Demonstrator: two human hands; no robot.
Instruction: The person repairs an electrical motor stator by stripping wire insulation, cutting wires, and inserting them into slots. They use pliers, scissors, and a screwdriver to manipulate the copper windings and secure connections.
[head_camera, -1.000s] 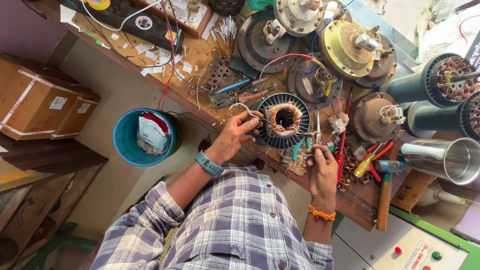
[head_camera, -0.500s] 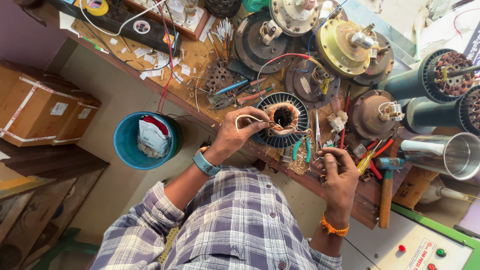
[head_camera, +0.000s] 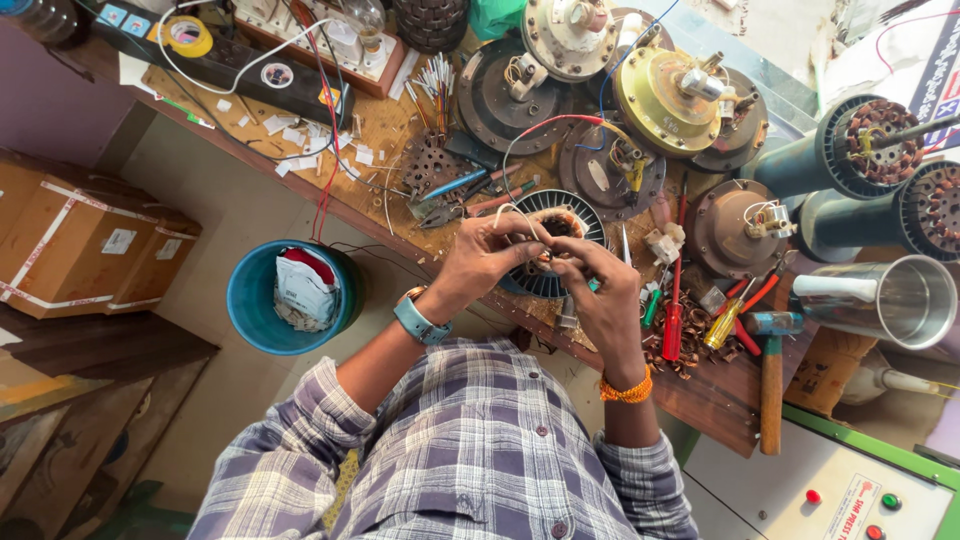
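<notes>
Left hand: the left hand (head_camera: 487, 256) has fingers pinched together on a thin pale wire (head_camera: 522, 214)
Right hand: the right hand (head_camera: 598, 292) is closed, fingertips meeting the same wire
Stator: the round stator (head_camera: 580, 216) with copper winding lies on the worktop (head_camera: 385, 130), just under both hands
Near: a red screwdriver (head_camera: 674, 318) beside the right hand; a blue bucket (head_camera: 250, 300) below the worktop edge

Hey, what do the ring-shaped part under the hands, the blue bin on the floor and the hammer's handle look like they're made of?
Ring-shaped part: likely stacked steel, dark and matte, with reddish copper-looking wire wound inside; both the left hand and the right hand work over it.
Blue bin: probably plastic, judging by its smooth, evenly coloured wall.
Hammer handle: looks like wood, brown, dull and worn.
</notes>
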